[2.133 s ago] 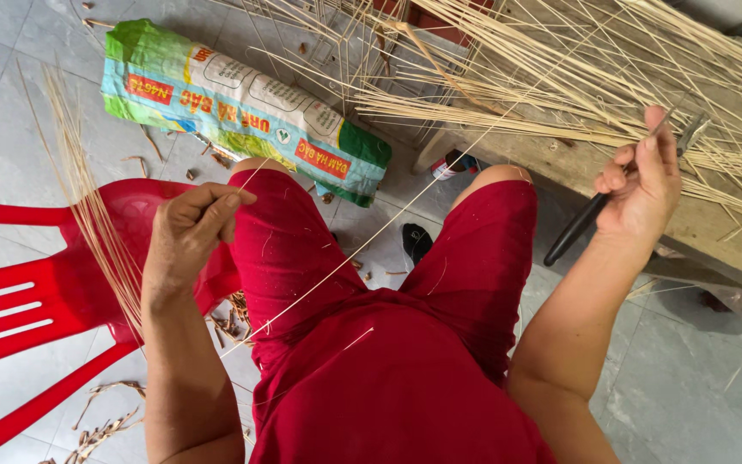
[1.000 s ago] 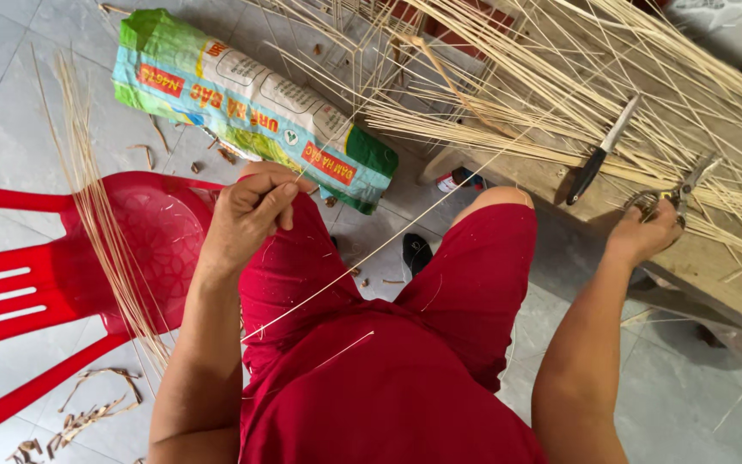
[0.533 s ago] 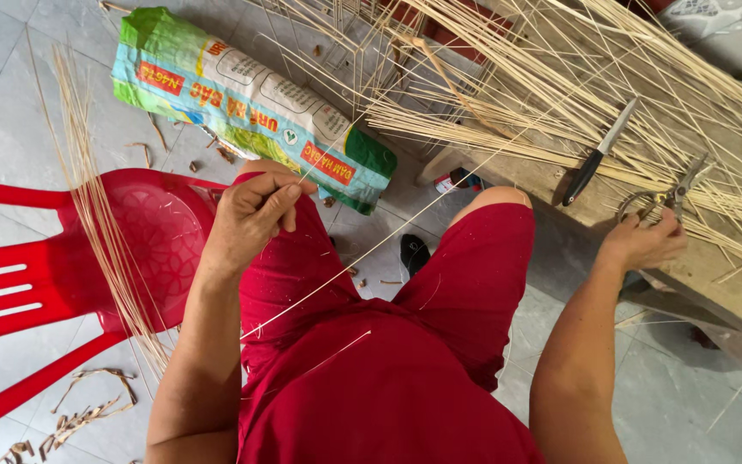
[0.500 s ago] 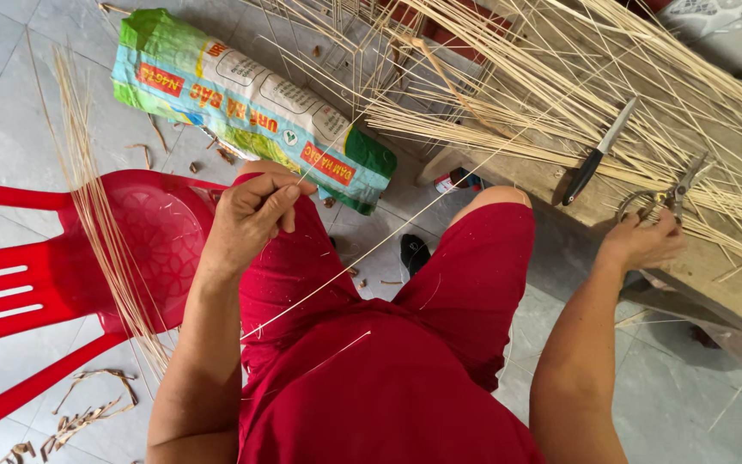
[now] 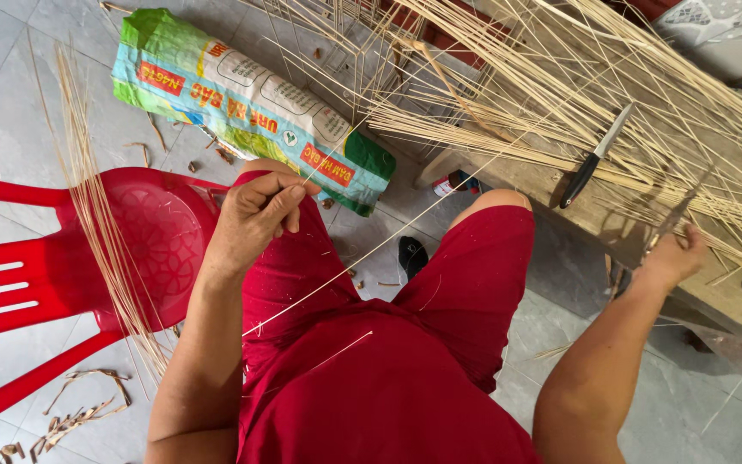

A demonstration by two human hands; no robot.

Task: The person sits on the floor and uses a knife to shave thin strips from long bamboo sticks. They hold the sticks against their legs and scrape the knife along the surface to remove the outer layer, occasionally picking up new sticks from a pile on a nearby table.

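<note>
The left hand (image 5: pixel 255 219) pinches 1 thin bamboo strip (image 5: pixel 362 258) above the red-clad lap; the strip runs slantwise across the thighs. The right hand (image 5: pixel 673 256) closes around scissors (image 5: pixel 672 219) on the wooden table (image 5: pixel 714 292), among loose strips. A knife (image 5: pixel 594 156) lies nearby. A red plastic chair (image 5: pixel 70 266) stands left.

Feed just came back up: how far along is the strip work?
Done: a bundle of thin strips lies across the red chair. In hand: the left hand pinches one long strip; the right hand grips scissors on the bench. Left: a large loose pile waits beside a knife.
</note>
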